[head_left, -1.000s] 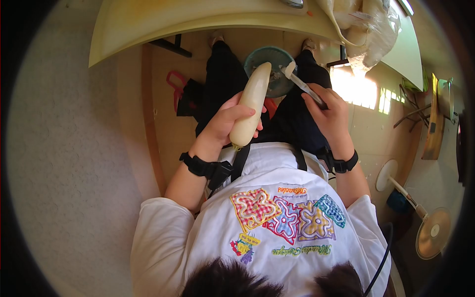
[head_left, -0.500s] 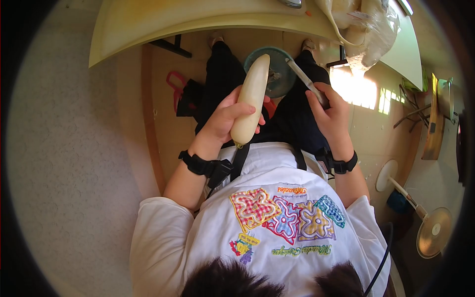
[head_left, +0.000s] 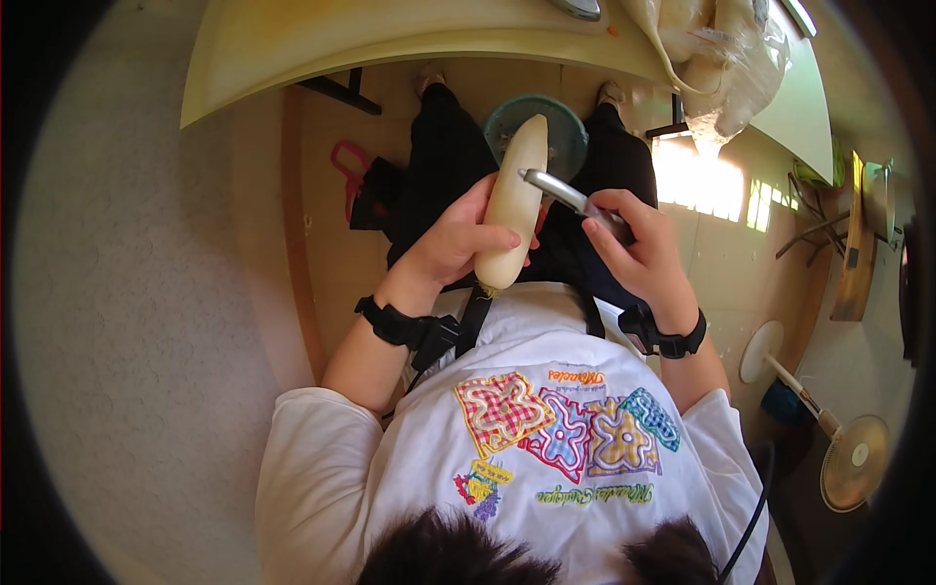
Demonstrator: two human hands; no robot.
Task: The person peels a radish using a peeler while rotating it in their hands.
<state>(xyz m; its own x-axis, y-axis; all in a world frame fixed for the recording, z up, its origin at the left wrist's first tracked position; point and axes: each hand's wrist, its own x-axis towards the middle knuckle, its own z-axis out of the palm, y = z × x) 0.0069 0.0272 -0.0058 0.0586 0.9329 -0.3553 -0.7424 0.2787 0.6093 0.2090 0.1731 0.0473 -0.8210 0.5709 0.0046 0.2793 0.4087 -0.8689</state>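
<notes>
A long white radish (head_left: 515, 205) is gripped near its lower end by my left hand (head_left: 463, 234), thumb across its front. It stands tilted, its narrow tip up and a greenish stub at the bottom. My right hand (head_left: 639, 242) is closed around the handle of a silver peeler (head_left: 564, 189). The peeler's head lies against or just over the middle of the radish; actual contact is hard to tell. Behind the radish, between the legs, a teal bucket (head_left: 577, 146) stands on the floor, its inside partly hidden.
A table (head_left: 409, 34) spans the top, bearing a clear plastic bag (head_left: 736, 73) of pale radishes at right. On the left floor is a black bag with a pink handle (head_left: 349, 171). A fan (head_left: 858, 458) stands at lower right, with folded furniture (head_left: 853, 244) above it.
My right hand has brought the peeler left and down, from beside the bucket to the radish's middle. The radish has shifted slightly right and down in my left hand.
</notes>
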